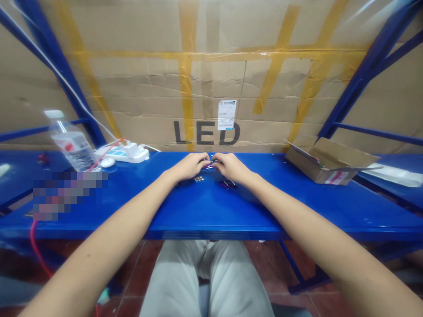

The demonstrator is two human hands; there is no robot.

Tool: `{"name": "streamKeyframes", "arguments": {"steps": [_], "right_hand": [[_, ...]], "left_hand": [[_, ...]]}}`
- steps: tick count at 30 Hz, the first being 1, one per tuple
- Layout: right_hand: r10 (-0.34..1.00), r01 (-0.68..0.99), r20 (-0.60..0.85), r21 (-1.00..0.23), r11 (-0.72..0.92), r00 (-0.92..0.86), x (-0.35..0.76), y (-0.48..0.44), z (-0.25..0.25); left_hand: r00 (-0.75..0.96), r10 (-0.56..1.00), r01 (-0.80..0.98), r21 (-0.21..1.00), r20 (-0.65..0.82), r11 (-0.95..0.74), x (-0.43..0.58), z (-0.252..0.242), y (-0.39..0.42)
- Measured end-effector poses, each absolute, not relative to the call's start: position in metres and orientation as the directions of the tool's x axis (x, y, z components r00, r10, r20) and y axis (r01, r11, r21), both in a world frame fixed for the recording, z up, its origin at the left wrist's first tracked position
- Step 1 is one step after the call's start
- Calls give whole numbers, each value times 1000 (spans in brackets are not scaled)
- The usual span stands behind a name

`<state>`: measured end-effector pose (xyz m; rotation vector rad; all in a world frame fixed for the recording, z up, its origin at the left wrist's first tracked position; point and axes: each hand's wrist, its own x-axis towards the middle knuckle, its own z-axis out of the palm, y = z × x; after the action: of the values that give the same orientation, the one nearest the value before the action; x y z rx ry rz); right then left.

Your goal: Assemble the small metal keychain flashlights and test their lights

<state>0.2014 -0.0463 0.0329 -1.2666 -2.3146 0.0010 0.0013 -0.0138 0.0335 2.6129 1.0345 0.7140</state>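
We pinch a small purple piece [209, 165] between our left hand [189, 166] and right hand [231, 167], fingers closed on it from both sides, probably to steady it, just above the blue table [297, 207] where silver parts [198, 178] lie within reach.

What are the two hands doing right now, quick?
The left hand: fingers closed on a small purple part, over the blue table.
The right hand: closed on the same small purple part.

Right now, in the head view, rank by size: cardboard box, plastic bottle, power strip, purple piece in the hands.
1. cardboard box
2. plastic bottle (nearer, so unsure)
3. power strip
4. purple piece
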Motion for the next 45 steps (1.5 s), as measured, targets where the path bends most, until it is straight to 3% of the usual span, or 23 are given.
{"name": "streamKeyframes", "arguments": {"steps": [6,11,16,19,21,29,38,45], "right_hand": [[772,832,447,-100,545,-452,203,-49,34],[706,780,491,-80,620,-511,209,-46,31],[666,763,514,-33,645,-541,209,-44,29],[657,757,518,-28,652,-547,209,-45,30],[657,752,522,-44,658,-544,209,-45,31],[706,720,572,-266,641,-418,226,-38,29],[797,717,467,-394,575,-383,242,-32,27],[814,702,449,-439,560,-369,244,-30,23]], "left_hand": [[582,722,539,487,374,-687,8,28,-15],[564,757,454,642,330,-618,14,30,-18],[542,838,334,897,69,-290,14,34,-23],[610,785,239,970,-111,-49,8,35,-23],[645,750,201,979,-145,16,5,36,-22],[595,802,188,979,-47,-83,4,34,-16],[471,881,309,926,51,-219,3,30,-9],[441,897,316,928,37,-194,4,30,-10]]}}
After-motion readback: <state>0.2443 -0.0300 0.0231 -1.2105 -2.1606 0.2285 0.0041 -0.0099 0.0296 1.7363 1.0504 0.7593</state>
